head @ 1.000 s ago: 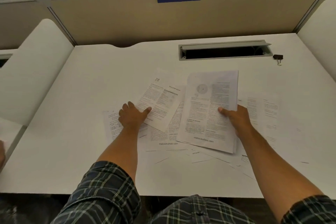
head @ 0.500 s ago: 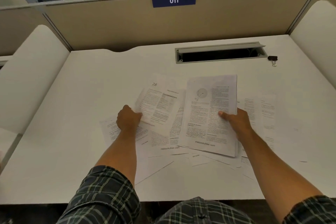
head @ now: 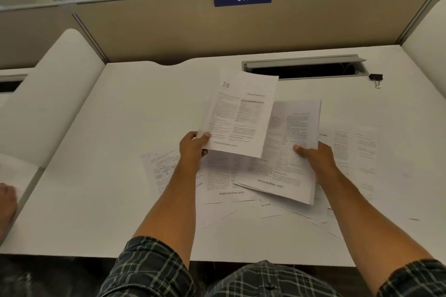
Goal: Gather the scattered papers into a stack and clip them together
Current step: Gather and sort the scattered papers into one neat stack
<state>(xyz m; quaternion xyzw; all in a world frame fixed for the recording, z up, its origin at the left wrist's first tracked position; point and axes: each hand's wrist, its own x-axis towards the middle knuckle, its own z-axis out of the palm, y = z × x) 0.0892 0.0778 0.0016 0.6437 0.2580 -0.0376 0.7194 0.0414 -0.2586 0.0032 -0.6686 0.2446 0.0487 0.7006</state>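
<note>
Now, with our left hand (head: 193, 147) pinching page 28 (head: 241, 113) clear of the desk (head: 120, 128) and our right hand (head: 316, 159) gripping what looks like several sheets (head: 289, 152), we should square the page's corners over them before reaching for the binder clip (head: 375, 77) beside the cable slot (head: 304, 71).

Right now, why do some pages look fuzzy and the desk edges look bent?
Head view: the page marked 28 in the left hand and the page in the right hand are smeared, probably by motion; the wide lens bows the desk and the divider; light is dim and even, without glare; the binder clip looks sharp.
</note>
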